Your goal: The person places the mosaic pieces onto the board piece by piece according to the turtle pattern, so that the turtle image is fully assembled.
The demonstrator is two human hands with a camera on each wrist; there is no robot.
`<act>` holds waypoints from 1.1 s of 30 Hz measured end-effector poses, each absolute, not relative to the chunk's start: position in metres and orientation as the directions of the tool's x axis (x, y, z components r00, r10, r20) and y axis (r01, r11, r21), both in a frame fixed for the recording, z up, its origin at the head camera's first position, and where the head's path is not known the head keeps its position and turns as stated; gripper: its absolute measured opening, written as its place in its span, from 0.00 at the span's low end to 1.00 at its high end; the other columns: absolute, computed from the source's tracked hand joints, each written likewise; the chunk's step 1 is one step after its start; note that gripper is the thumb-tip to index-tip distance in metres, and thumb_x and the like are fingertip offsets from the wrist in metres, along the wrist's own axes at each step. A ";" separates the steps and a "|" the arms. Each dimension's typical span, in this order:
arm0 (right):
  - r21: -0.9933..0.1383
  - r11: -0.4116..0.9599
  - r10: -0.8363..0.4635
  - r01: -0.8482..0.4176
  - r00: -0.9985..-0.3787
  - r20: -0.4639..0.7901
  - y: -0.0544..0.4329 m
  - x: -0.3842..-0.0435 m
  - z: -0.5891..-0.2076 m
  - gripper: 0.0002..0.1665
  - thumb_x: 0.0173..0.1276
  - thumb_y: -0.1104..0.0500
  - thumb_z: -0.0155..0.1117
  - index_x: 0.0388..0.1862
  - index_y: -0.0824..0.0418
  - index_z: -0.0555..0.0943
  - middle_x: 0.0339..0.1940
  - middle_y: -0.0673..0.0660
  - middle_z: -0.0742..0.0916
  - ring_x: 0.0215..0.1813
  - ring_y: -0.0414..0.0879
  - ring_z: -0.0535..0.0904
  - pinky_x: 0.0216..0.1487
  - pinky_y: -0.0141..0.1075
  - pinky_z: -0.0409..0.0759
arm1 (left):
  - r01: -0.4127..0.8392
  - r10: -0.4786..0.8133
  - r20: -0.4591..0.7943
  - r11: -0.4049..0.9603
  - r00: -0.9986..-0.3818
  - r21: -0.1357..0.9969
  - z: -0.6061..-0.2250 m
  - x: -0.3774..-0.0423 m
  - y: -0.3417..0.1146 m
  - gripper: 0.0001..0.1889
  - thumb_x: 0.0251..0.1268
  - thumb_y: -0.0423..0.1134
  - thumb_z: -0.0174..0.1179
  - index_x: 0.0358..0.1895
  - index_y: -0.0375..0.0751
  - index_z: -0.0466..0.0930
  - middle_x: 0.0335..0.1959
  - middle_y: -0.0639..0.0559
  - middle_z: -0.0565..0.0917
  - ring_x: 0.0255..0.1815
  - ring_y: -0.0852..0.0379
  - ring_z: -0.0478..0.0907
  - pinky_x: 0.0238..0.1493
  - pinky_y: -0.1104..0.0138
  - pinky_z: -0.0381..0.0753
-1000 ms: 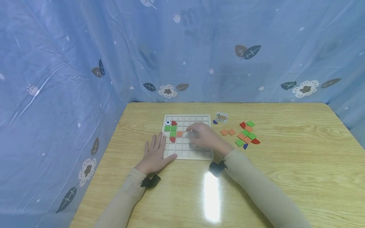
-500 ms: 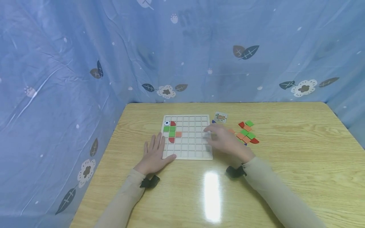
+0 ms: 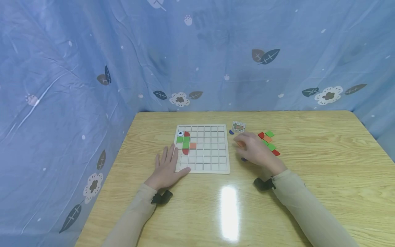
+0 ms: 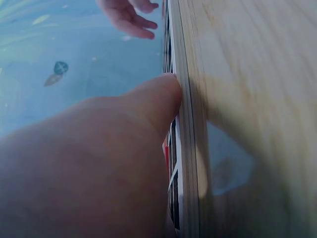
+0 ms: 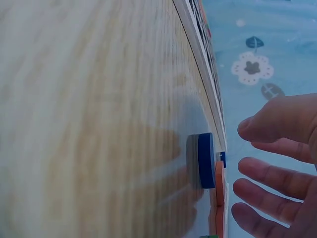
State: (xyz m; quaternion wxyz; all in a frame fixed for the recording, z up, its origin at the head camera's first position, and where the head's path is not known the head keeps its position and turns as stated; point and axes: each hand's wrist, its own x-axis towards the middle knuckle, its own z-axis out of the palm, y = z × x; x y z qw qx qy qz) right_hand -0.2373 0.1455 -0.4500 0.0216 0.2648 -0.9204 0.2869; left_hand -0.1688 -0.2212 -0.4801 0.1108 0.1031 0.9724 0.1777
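Observation:
My left hand (image 3: 166,171) lies flat, fingers spread, at the lower left corner of a white grid board (image 3: 207,159); its thumb (image 4: 166,94) rests on the board's edge in the left wrist view. On the board sit a round eye piece (image 3: 180,133), green square tiles (image 3: 186,145), red quarter-round pieces (image 3: 185,151) and one orange tile (image 3: 193,145). Right of the board, my right hand (image 3: 255,151) is over loose orange tiles (image 5: 219,183), fingers bent and apart. The right wrist view shows nothing between its thumb and fingers; a blue curved piece (image 5: 206,161) stands close by.
A small pattern card (image 3: 239,127) lies beyond the right hand, with a blue piece (image 3: 231,132) beside it. Several green tiles (image 3: 270,133), red pieces (image 3: 276,152) and an orange tile (image 3: 267,138) lie further right. A blue curtain (image 3: 197,61) hangs behind the wooden table.
My right hand has moved right, from above the middle of the board to the loose tiles beside it. The left hand and the pieces on the board have stayed put.

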 end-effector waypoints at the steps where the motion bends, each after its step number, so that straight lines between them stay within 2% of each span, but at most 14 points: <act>1: -0.511 0.695 -0.479 -0.505 -0.856 0.195 0.146 -0.238 -0.451 0.21 0.67 0.66 0.68 0.59 0.68 0.84 0.58 0.63 0.86 0.61 0.60 0.81 0.61 0.54 0.80 | 0.162 0.240 -0.178 0.916 -0.954 0.367 -0.481 -0.169 -0.222 0.56 0.72 0.74 0.48 0.86 0.38 0.34 0.88 0.45 0.29 0.87 0.38 0.24 0.80 0.34 0.27; 8: -0.500 0.693 -0.493 -0.520 -0.847 0.199 0.147 -0.237 -0.455 0.21 0.68 0.66 0.67 0.60 0.67 0.84 0.59 0.63 0.86 0.59 0.59 0.81 0.59 0.54 0.81 | 0.171 0.244 -0.176 0.921 -0.954 0.349 -0.481 -0.169 -0.222 0.56 0.72 0.74 0.47 0.86 0.39 0.33 0.88 0.45 0.29 0.87 0.38 0.24 0.80 0.33 0.28; 21: -0.484 0.688 -0.517 -0.541 -0.833 0.196 0.150 -0.241 -0.459 0.20 0.66 0.68 0.67 0.58 0.67 0.84 0.62 0.65 0.85 0.63 0.61 0.80 0.63 0.54 0.79 | 0.165 0.243 -0.178 0.916 -0.954 0.365 -0.481 -0.170 -0.221 0.56 0.73 0.73 0.48 0.86 0.40 0.33 0.88 0.44 0.30 0.87 0.38 0.24 0.80 0.33 0.27; 29: -0.441 0.707 -0.535 -0.553 -0.826 0.177 0.149 -0.240 -0.459 0.14 0.64 0.72 0.66 0.48 0.65 0.87 0.50 0.60 0.88 0.55 0.57 0.81 0.59 0.51 0.79 | 0.163 0.241 -0.179 0.916 -0.954 0.366 -0.482 -0.170 -0.222 0.56 0.73 0.73 0.47 0.86 0.40 0.33 0.88 0.45 0.29 0.87 0.38 0.24 0.80 0.33 0.27; 33: -0.432 0.723 -0.527 -0.540 -0.835 0.161 0.147 -0.238 -0.457 0.14 0.63 0.72 0.68 0.48 0.64 0.87 0.46 0.57 0.87 0.52 0.55 0.80 0.55 0.48 0.80 | 0.161 0.239 -0.179 0.916 -0.954 0.367 -0.482 -0.169 -0.221 0.56 0.72 0.73 0.48 0.86 0.40 0.34 0.88 0.45 0.30 0.87 0.38 0.24 0.80 0.34 0.28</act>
